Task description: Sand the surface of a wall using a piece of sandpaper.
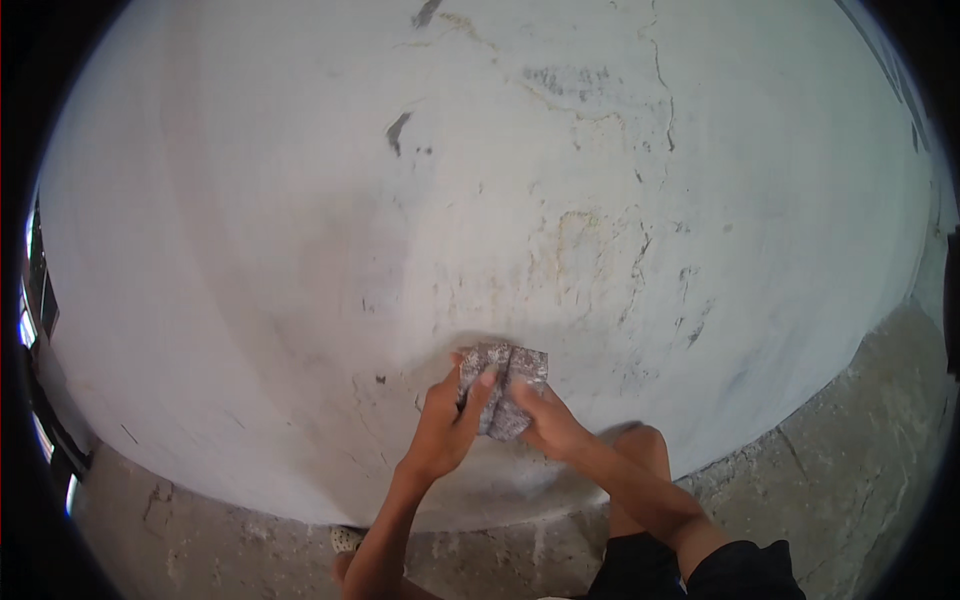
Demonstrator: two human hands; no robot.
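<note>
A folded sheet of what looks like sandpaper [506, 402], grey-brown and mottled with white dust, is between my two hands low in front of the wall. A dark fold line runs down its middle. My left hand [448, 418] is closed around its left side, with the thumb lying across its face. On the opposite side my right hand [549, 418] grips the lower right part, its fingertips slightly blurred. The fingers behind the sheet are mostly hidden. Whether the sheet touches the wall I cannot tell.
A whitish wall [300, 200] fills most of the view, with cracks, flaked dark patches and stains. Rough grey concrete floor [820, 450] runs along its foot. My bent knee [642, 450] is close to the wall, and a spotted shoe [346, 539] shows at lower left.
</note>
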